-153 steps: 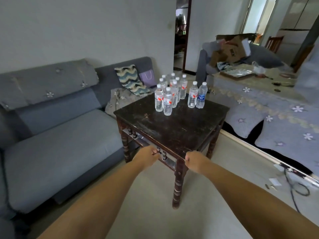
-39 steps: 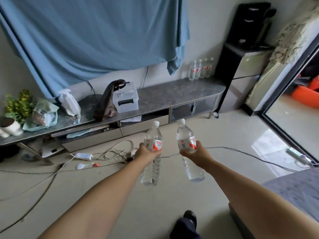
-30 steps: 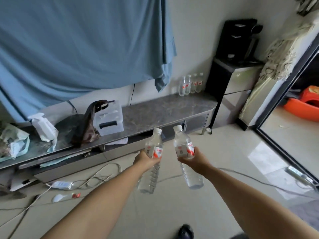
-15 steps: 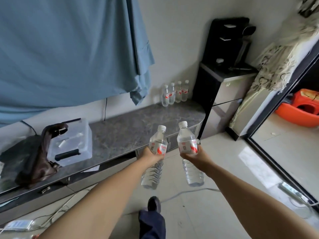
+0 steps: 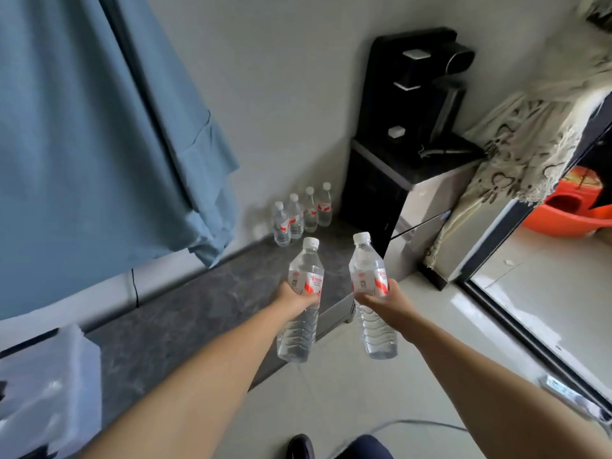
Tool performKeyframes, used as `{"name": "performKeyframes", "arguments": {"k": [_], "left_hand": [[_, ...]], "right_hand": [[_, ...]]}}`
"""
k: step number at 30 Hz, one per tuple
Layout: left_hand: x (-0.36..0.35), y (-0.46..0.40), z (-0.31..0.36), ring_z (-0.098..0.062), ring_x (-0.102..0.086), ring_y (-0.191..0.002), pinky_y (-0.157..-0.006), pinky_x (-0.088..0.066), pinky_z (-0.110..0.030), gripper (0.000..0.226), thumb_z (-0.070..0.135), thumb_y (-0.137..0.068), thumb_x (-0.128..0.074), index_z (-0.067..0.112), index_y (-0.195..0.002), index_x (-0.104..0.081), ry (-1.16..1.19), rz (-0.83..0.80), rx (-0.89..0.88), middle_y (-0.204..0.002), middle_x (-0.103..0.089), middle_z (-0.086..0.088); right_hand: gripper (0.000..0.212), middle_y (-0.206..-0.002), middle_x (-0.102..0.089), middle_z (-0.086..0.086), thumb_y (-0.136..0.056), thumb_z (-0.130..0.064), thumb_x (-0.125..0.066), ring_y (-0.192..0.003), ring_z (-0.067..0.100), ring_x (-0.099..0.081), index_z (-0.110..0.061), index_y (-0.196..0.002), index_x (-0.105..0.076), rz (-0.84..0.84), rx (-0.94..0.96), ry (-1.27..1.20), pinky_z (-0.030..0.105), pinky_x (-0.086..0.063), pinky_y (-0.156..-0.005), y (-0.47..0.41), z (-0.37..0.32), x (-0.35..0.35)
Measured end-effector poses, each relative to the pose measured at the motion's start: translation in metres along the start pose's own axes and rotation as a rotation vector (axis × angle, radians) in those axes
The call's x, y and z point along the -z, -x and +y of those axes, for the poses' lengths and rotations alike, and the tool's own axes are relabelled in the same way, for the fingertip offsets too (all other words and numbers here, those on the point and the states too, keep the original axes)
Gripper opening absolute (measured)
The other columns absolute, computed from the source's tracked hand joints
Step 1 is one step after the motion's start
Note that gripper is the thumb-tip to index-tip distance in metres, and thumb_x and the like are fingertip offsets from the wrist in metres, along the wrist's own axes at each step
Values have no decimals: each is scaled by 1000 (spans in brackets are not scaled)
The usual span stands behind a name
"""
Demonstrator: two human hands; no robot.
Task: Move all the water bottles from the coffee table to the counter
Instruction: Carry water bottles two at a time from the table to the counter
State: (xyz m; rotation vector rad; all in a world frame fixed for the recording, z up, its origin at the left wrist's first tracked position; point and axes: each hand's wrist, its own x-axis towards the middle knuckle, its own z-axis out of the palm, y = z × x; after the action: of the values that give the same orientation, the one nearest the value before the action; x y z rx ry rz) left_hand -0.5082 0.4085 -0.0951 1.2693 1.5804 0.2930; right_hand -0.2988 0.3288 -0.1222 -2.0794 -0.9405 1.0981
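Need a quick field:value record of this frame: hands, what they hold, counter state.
left hand: holds left bottle, upright
right hand: holds right bottle, upright
counter: dark marbled top, ahead of the hands
bottles already on counter: four, in a row by the wall
beside counter: black water dispenser
carried bottles: not yet set down

Two clear water bottles with white caps and red-and-white labels are up in the air, both pretty much upright: the left-hand bottle [image 5: 303,299] gripped around its middle by the left hand [image 5: 295,298], the right-hand bottle [image 5: 372,294] the same way in the right hand [image 5: 381,301]. Four more bottles [image 5: 303,213] like them stand in a row at the far end of the dark marbled counter [image 5: 185,313], right against the wall.
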Motion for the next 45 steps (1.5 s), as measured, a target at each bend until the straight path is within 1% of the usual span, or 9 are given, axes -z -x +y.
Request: {"name": "performKeyframes", "arguments": {"k": [7, 15, 19, 25, 30, 33, 37, 42, 45], "left_hand": [[-15, -96, 47, -21, -66, -95, -92, -55, -39, 75, 45, -39, -77, 20, -108, -61, 8, -51, 30, -104, -70, -2], [-62, -217, 115, -18, -61, -100, -87, -49, -30, 53, 17, -71, -81, 12, -116, -54, 203, -43, 76, -107, -65, -3], [-98, -284, 133, -20, -62, -104, -93, -49, -33, 63, 23, -68, -84, 15, -122, -53, 264, 54, 118, -116, -66, -2], [-136, -376, 151, -18, -57, -96, -80, -40, -26, 60, 9, -73, -80, 12, -125, -50, 350, 250, 138, -110, -62, -3], [-162, -443, 136, -3, -63, -88, -70, -48, -4, 52, 6, -73, -81, 17, -116, -54, 370, 310, 46, -99, -66, 10], [-178, -473, 126, -7, -66, -100, -85, -53, -16, 55, 20, -71, -84, 18, -120, -59, 365, 378, -1, -110, -70, 4], [-192, -499, 120, 4, -63, -100, -82, -46, -3, 50, 19, -74, -83, 25, -116, -57, 451, 451, -20, -107, -68, 11], [-206, -514, 101, -5, -62, -105, -87, -47, -14, 55, 18, -73, -82, 23, -120, -54, 469, 493, 4, -115, -64, 6], [-207, -517, 94, -3, -61, -105, -87, -46, -6, 59, 6, -73, -78, 15, -126, -53, 445, 439, 35, -118, -63, 3]], "right_hand": [[70, -90, -72, -2, -50, -63, -73, -82, 19, -71, -23, -106, -59, -2, -18, 34, 42, -59, -80, -94, -32, 21], [64, -96, -69, 0, -62, -52, -78, -86, 21, -68, -17, -109, -53, -85, -52, 162, 36, -55, -75, -262, -61, 49], [67, -101, -67, -1, -63, -45, -82, -92, 22, -67, -19, -116, -50, -132, -67, 197, 37, -55, -80, -345, -63, 52], [72, -105, -59, -7, -72, -37, -82, -97, 20, -61, -26, -131, -43, -153, -29, 178, 30, -47, -79, -446, -65, 31], [70, -122, -63, -3, -74, -34, -81, -111, 21, -61, -27, -133, -43, -89, -7, 67, 35, -50, -93, -508, -42, -6], [66, -118, -63, -3, -73, -38, -81, -111, 21, -62, -24, -128, -46, -27, 17, 80, 31, -47, -88, -536, -31, -27], [56, -104, -62, -8, -75, -41, -78, -105, 18, -65, -24, -121, -52, 0, 76, 94, 32, -51, -85, -563, -22, -46], [63, -124, -63, -9, -65, -63, -75, -119, 9, -58, -39, -115, -46, 37, 163, 101, 31, -49, -99, -580, 1, -54], [65, -124, -62, -8, -62, -68, -73, -120, 13, -59, -44, -113, -41, 25, 145, 86, 38, -51, -99, -583, 3, -55]]}}
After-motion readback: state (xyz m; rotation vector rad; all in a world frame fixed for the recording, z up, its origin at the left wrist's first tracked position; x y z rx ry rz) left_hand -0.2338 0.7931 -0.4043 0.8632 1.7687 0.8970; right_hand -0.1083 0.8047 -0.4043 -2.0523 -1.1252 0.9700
